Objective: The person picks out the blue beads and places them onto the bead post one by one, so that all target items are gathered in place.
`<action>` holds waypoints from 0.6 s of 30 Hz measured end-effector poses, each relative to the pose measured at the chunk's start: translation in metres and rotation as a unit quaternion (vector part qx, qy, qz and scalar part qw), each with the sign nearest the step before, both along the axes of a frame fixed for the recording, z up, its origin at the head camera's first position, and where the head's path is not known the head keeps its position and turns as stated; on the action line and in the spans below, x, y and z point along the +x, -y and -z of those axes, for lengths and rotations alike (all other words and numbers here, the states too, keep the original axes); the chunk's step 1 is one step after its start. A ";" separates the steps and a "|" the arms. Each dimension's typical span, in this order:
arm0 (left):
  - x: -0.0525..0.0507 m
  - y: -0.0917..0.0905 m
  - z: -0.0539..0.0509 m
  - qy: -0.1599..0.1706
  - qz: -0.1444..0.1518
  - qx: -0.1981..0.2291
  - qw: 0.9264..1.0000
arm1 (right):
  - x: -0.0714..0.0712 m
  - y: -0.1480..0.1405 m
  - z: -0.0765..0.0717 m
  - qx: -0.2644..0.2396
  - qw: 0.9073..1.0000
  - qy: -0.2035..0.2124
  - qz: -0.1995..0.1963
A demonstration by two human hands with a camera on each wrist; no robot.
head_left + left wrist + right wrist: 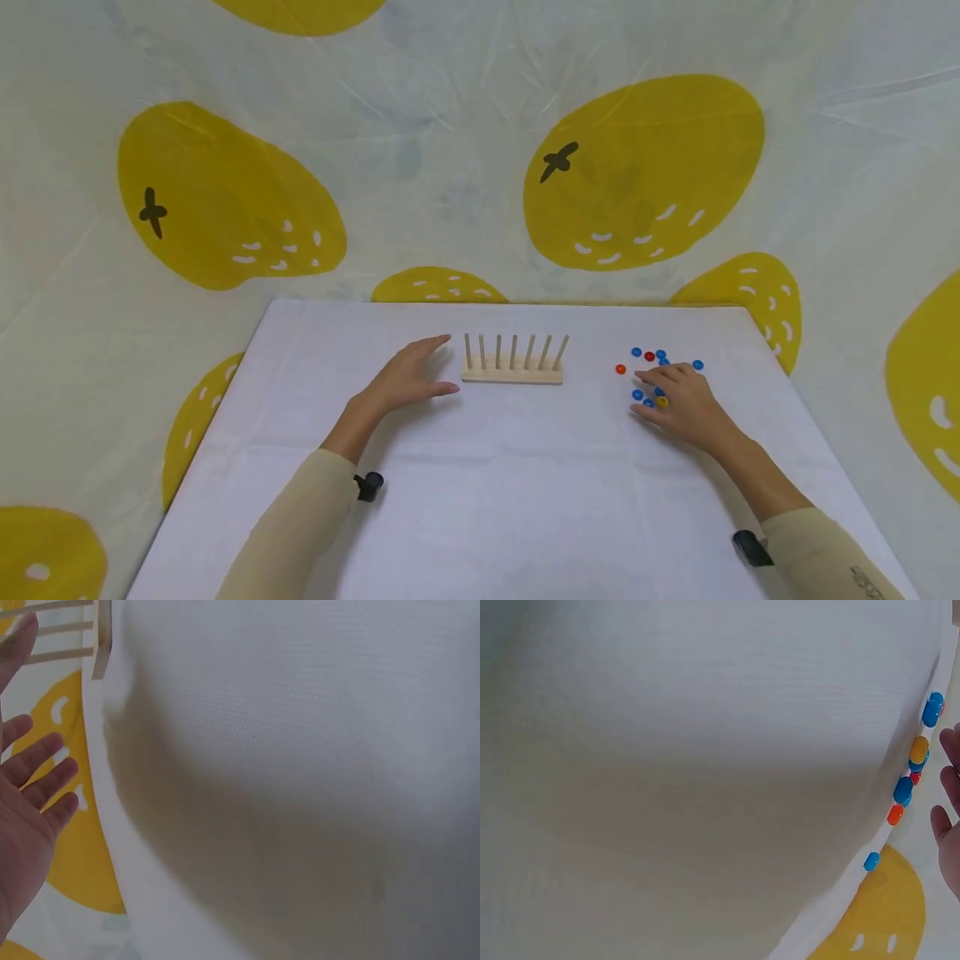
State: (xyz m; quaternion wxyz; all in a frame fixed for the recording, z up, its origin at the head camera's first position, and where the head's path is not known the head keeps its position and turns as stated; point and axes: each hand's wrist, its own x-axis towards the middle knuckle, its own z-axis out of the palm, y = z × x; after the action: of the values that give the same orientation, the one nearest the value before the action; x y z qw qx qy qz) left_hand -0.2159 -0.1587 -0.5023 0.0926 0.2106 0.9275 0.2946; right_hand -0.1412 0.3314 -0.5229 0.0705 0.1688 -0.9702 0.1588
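Observation:
A light wooden rack (pixel 512 377) with a row of several upright pegs stands near the far middle of the table. My left hand (pixel 405 375) is just left of it, thumb and fingers spread, holding nothing; the left wrist view shows the same hand (pixel 34 795) with fingers apart beside the rack's end (pixel 103 641). On the right, my right hand (pixel 686 404) hovers over a scatter of small ring beads, blue (pixel 637 395), red (pixel 649 357), orange (pixel 620 369) and yellow (pixel 662 402). Its fingers are extended, and some beads are partly hidden beneath it.
A white cloth covers the table (pixel 525 517). Behind it hangs a pale curtain (pixel 442 167) printed with big yellow fruits. Dark wrist cameras sit at the left cuff (pixel 369 486) and the right cuff (pixel 752 548).

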 end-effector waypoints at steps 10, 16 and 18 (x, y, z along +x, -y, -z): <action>-0.010 -0.012 0.009 -0.005 0.005 0.013 1.000 | 0.000 0.000 0.006 -0.006 1.000 0.024 0.002; -0.013 -0.018 0.015 -0.004 0.002 0.021 1.000 | 0.000 0.000 0.010 0.005 0.999 0.030 0.012; -0.014 -0.020 0.018 -0.009 0.000 0.015 1.000 | -0.001 -0.001 0.011 0.008 0.999 0.037 0.016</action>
State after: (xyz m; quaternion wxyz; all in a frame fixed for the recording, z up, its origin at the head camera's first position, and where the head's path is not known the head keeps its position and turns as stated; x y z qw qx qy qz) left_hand -0.2299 -0.1386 -0.5199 0.0809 0.2146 0.9236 0.3070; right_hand -0.1421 0.3322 -0.5338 0.0356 0.1482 -0.9759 0.1565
